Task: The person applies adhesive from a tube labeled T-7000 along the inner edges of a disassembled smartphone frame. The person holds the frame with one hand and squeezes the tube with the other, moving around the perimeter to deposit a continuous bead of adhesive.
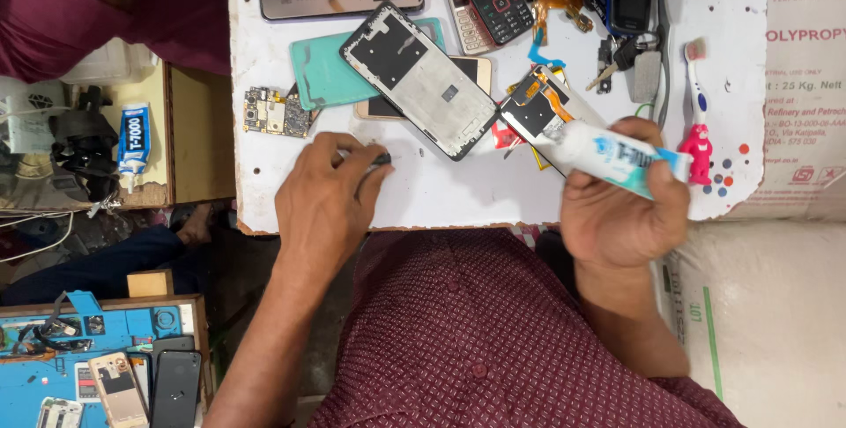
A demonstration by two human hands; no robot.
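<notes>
A cluttered white worktop [458,194] bears opened phones beside stacked sacks [784,305].

Maroon dotted shirt [493,331] (bare forearms)

A worn white worktop [458,199] sits beside a pale woven sack [775,305], with a wooden shelf [198,128] and a blue repair mat [53,375] at the other side.

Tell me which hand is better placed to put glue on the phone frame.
Probably the right hand: it holds the glue tube, nozzle toward the phone frame. The left hand pinches a small dark cap.
</notes>
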